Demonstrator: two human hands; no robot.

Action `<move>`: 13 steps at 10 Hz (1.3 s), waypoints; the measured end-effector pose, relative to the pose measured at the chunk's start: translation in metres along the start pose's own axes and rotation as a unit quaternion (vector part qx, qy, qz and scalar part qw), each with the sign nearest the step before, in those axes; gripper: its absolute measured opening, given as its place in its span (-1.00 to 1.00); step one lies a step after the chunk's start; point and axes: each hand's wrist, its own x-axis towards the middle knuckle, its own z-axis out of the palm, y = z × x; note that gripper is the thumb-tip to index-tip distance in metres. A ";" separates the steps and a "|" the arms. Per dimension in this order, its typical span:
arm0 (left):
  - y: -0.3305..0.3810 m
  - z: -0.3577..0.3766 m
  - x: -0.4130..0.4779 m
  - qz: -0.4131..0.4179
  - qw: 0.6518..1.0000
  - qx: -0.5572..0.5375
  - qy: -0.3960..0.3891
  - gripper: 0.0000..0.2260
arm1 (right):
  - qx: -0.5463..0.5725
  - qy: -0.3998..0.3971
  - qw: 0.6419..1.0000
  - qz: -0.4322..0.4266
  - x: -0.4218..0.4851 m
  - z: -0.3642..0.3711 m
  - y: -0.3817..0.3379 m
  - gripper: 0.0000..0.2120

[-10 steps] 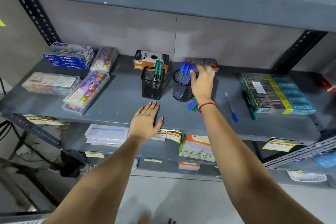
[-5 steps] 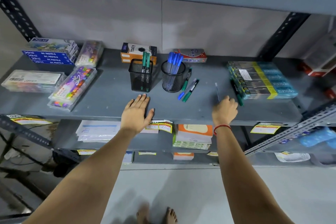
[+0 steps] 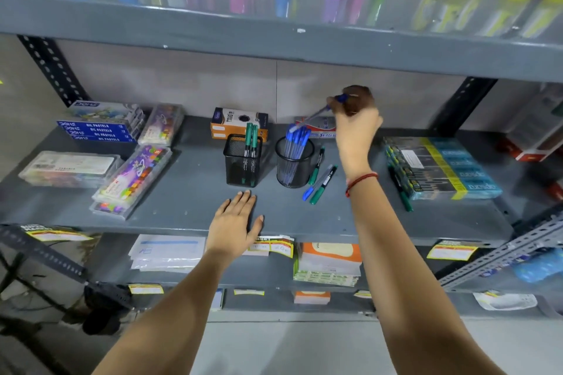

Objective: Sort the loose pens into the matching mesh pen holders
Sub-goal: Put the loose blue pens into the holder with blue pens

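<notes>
Two black mesh holders stand mid-shelf. The square holder [image 3: 242,161] has green pens in it, and the round holder [image 3: 294,166] to its right holds several blue pens. My right hand [image 3: 355,114] is raised above and right of the round holder, shut on a blue pen [image 3: 315,114] that slants down toward that holder's mouth. My left hand [image 3: 236,222] lies flat and open on the shelf's front edge. Loose on the shelf right of the round holder lie a green pen [image 3: 316,166], a blue pen [image 3: 315,184] and another green pen [image 3: 323,189]. One more green pen [image 3: 403,196] lies by the teal pack.
The grey metal shelf [image 3: 189,192] carries crayon and pastel boxes [image 3: 100,125] at left, an orange box [image 3: 239,122] behind the holders and a large teal pen pack [image 3: 438,167] at right. An upper shelf [image 3: 274,39] hangs close overhead. Paper stacks sit on the shelf below.
My right hand picked up the loose blue pen from the shelf's right side and lifted it up over the round holder. My left hand stayed flat on the shelf.
</notes>
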 end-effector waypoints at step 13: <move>-0.002 0.003 0.001 0.002 1.000 -0.001 -0.006 -0.42 | -0.197 -0.339 0.909 -0.140 -0.076 -0.012 0.077 -0.84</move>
